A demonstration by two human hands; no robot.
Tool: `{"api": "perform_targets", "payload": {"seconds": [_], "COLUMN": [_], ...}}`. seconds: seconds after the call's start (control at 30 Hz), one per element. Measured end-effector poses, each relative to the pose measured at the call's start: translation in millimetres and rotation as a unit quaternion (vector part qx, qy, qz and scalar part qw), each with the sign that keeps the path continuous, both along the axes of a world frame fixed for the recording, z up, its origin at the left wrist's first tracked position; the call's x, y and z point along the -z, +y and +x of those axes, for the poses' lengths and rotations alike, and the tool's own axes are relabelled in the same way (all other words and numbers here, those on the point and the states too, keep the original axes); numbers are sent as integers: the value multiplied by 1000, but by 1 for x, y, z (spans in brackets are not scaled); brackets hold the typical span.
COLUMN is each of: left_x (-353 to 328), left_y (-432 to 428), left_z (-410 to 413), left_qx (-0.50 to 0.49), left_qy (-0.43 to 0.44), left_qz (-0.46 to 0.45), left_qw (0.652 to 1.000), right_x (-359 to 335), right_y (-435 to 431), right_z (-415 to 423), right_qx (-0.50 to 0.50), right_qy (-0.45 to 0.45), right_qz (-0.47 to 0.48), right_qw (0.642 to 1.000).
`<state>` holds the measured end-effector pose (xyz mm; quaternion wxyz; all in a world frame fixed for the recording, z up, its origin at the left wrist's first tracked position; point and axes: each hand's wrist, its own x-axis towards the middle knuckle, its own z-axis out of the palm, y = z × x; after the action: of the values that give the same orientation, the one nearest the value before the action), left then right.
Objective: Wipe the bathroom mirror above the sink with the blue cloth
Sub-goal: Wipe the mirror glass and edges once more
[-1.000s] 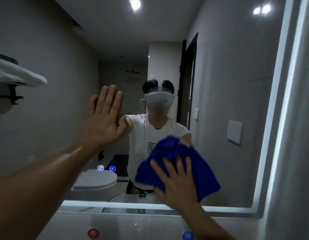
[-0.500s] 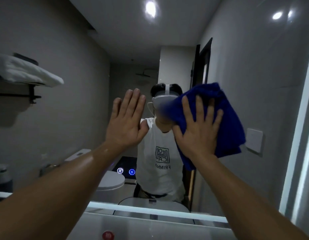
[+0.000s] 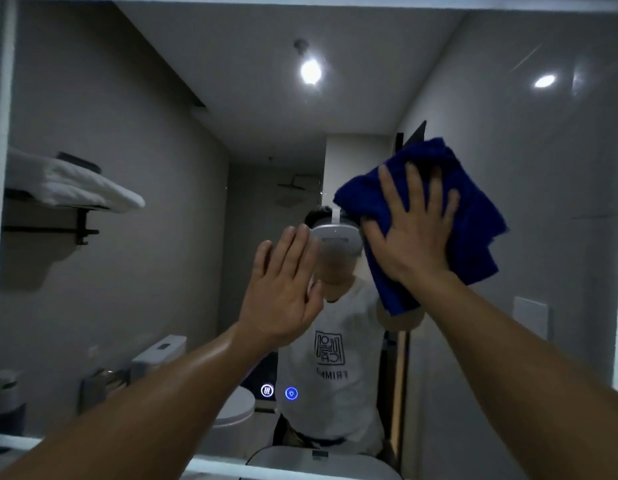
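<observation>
The big lit-edged mirror (image 3: 127,105) fills the view. My right hand (image 3: 413,226) presses the crumpled blue cloth (image 3: 473,233) flat against the glass, right of centre, with its fingers spread and straight. The cloth sticks out above and to the right of the hand and hangs below the wrist. My left hand (image 3: 283,296) lies flat on the glass to the left of the cloth, fingers straight and together, holding nothing. Both forearms reach up from the bottom of the view.
Two glowing touch buttons (image 3: 279,392) sit low on the mirror under my left arm. The glass reflects a towel shelf (image 3: 58,188) at left, a toilet (image 3: 231,410), a ceiling lamp (image 3: 310,71) and a person in a white shirt. The mirror's bright bottom edge (image 3: 217,465) runs below.
My right hand has swept the cloth from the mirror's lower centre up and to the right. The view tilted upward, showing the mirror's top edge. My left hand stays flat on the glass.
</observation>
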<state>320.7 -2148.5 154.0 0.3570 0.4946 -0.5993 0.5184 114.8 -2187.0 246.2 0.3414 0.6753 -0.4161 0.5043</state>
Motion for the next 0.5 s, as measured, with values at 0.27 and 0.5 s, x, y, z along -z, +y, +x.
{"api": "perform_targets", "payload": {"seconds": [0.27, 0.5], "left_x": [-89, -133], "left_y": [22, 23], "left_z": [54, 87], "left_qx": [26, -26], "left_qy": [-52, 48], "left_qz": [-72, -16], "left_qw": [996, 998], "right_x": [91, 1], "right_y": [7, -3], "right_z": [7, -10], "right_qx": [-8, -29], "right_qy": [219, 234], "right_qz": [-51, -66], "right_qw": [974, 970]}}
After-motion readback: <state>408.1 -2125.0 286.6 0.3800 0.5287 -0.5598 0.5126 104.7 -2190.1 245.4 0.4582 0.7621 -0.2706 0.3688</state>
